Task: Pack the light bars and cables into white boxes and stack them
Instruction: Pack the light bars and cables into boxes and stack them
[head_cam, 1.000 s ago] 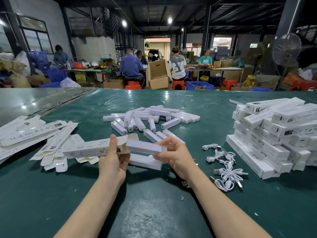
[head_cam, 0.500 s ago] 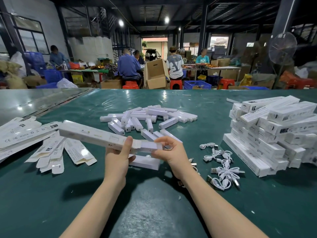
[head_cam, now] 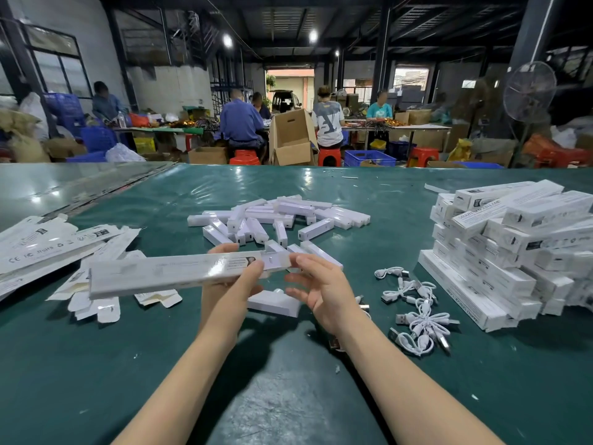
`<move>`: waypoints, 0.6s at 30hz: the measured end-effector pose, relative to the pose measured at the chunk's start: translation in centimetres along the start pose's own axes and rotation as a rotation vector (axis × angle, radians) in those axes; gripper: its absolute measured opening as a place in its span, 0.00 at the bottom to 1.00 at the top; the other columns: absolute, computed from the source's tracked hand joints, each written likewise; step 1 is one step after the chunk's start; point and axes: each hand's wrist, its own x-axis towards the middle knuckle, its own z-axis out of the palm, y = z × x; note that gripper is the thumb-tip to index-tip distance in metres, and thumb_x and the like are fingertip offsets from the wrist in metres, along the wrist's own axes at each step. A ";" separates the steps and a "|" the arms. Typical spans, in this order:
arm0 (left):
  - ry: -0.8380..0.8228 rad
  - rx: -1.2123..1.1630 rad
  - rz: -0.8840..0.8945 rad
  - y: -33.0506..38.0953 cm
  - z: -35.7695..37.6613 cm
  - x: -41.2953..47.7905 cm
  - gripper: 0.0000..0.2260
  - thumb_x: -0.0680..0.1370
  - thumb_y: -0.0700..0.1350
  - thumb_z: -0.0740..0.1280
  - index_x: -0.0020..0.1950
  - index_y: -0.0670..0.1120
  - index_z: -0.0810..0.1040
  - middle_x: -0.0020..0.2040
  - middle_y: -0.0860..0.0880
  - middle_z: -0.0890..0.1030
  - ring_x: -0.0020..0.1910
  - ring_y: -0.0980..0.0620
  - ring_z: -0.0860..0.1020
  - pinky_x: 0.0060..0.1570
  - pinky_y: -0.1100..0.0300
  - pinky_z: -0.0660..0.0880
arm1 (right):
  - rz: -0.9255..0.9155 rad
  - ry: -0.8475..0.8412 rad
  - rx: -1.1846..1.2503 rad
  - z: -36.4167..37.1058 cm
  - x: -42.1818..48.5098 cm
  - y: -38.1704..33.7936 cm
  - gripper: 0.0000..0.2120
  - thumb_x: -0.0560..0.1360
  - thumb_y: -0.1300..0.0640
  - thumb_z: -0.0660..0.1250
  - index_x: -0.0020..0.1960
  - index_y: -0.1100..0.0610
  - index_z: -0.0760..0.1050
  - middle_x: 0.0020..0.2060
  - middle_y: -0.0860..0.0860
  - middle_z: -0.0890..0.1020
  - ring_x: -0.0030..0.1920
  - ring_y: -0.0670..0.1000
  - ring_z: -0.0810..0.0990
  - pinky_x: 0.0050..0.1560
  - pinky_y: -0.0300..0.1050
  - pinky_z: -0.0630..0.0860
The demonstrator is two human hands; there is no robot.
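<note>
My left hand (head_cam: 231,284) grips the right end of a long white box (head_cam: 154,274), held level above the table and pointing left. A white light bar (head_cam: 277,261) sticks a short way out of the box's open end. My right hand (head_cam: 324,290) has its fingers spread, and the fingertips touch the bar's outer end. Another light bar (head_cam: 272,303) lies on the table under my hands. Several loose light bars (head_cam: 282,216) lie in a pile behind. White USB cables (head_cam: 414,303) lie to the right. Packed white boxes (head_cam: 513,252) are stacked at the far right.
Flat unfolded box blanks (head_cam: 48,248) lie spread at the left on the green table (head_cam: 288,396). Beyond the far edge, several people sit working at other tables among cardboard cartons (head_cam: 292,139) and blue crates. A standing fan (head_cam: 529,91) is at the right.
The light bar has slid further left into the box, and only a short end shows now. The box has swung level and my right hand's fingers have loosened to the bar's tip.
</note>
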 end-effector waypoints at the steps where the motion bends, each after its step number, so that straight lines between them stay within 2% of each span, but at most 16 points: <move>1: 0.004 -0.012 -0.027 -0.1 0.0 0.0 0.12 0.75 0.38 0.67 0.50 0.55 0.72 0.37 0.58 0.81 0.37 0.61 0.79 0.35 0.66 0.76 | 0.021 -0.033 -0.013 0.1 -0.1 0.0 0.06 0.75 0.62 0.63 0.43 0.57 0.78 0.29 0.45 0.81 0.29 0.44 0.78 0.30 0.37 0.76; 4: -0.034 -0.045 -0.099 -0.1 0.5 -0.6 0.09 0.77 0.39 0.64 0.49 0.54 0.74 0.39 0.56 0.82 0.38 0.59 0.80 0.35 0.65 0.76 | 0.088 -0.203 -0.073 0.6 -0.3 0.1 0.07 0.69 0.58 0.68 0.47 0.54 0.79 0.33 0.46 0.79 0.32 0.45 0.75 0.31 0.36 0.71; 6: -0.060 -0.084 -0.101 0.1 0.9 -0.9 0.07 0.78 0.38 0.62 0.48 0.51 0.75 0.37 0.55 0.83 0.36 0.59 0.80 0.35 0.64 0.77 | 0.132 -0.314 -0.084 0.8 -0.4 0.1 0.09 0.69 0.57 0.66 0.48 0.53 0.80 0.35 0.46 0.79 0.32 0.44 0.74 0.31 0.36 0.68; 9: -0.068 -0.207 -0.184 0.2 1.3 -0.9 0.08 0.78 0.41 0.62 0.42 0.50 0.78 0.35 0.54 0.82 0.36 0.57 0.79 0.38 0.59 0.74 | 0.166 -0.384 -0.104 0.8 -0.4 -0.2 0.11 0.69 0.56 0.64 0.50 0.51 0.79 0.35 0.44 0.80 0.31 0.43 0.72 0.30 0.34 0.67; 10: -0.077 -0.245 -0.216 0.3 1.3 -0.9 0.08 0.77 0.42 0.62 0.41 0.50 0.78 0.35 0.53 0.82 0.38 0.55 0.78 0.39 0.58 0.72 | 0.155 -0.385 -0.130 0.8 -0.5 -0.3 0.10 0.70 0.57 0.65 0.50 0.50 0.80 0.35 0.44 0.79 0.31 0.43 0.72 0.30 0.33 0.67; 12: -0.098 -0.272 -0.254 0.3 1.2 -0.7 0.05 0.73 0.46 0.64 0.46 0.48 0.78 0.40 0.49 0.81 0.43 0.51 0.77 0.43 0.57 0.72 | 0.117 -0.364 -0.188 0.9 -0.5 -0.2 0.10 0.71 0.61 0.66 0.49 0.50 0.80 0.34 0.45 0.77 0.30 0.42 0.72 0.30 0.33 0.66; 14: -0.109 -0.271 -0.267 0.3 1.1 -0.6 0.15 0.67 0.50 0.65 0.51 0.46 0.76 0.47 0.45 0.80 0.48 0.49 0.77 0.45 0.56 0.72 | 0.062 -0.315 -0.240 1.3 -0.6 0.1 0.10 0.74 0.64 0.66 0.48 0.50 0.80 0.34 0.47 0.76 0.31 0.43 0.74 0.30 0.34 0.67; 16: -0.124 -0.238 -0.255 0.3 1.0 -0.6 0.16 0.66 0.52 0.65 0.50 0.47 0.78 0.48 0.47 0.81 0.48 0.50 0.77 0.46 0.55 0.71 | -0.016 -0.221 -0.263 1.8 -0.3 0.3 0.08 0.74 0.64 0.65 0.45 0.53 0.80 0.34 0.49 0.78 0.33 0.45 0.76 0.32 0.35 0.71; 18: -0.168 -0.168 -0.236 0.3 1.1 -0.7 0.15 0.66 0.54 0.65 0.49 0.50 0.80 0.47 0.53 0.83 0.48 0.54 0.78 0.45 0.58 0.71 | -0.064 -0.129 -0.226 1.9 0.0 0.2 0.07 0.74 0.66 0.65 0.40 0.58 0.79 0.31 0.50 0.80 0.33 0.47 0.79 0.36 0.37 0.76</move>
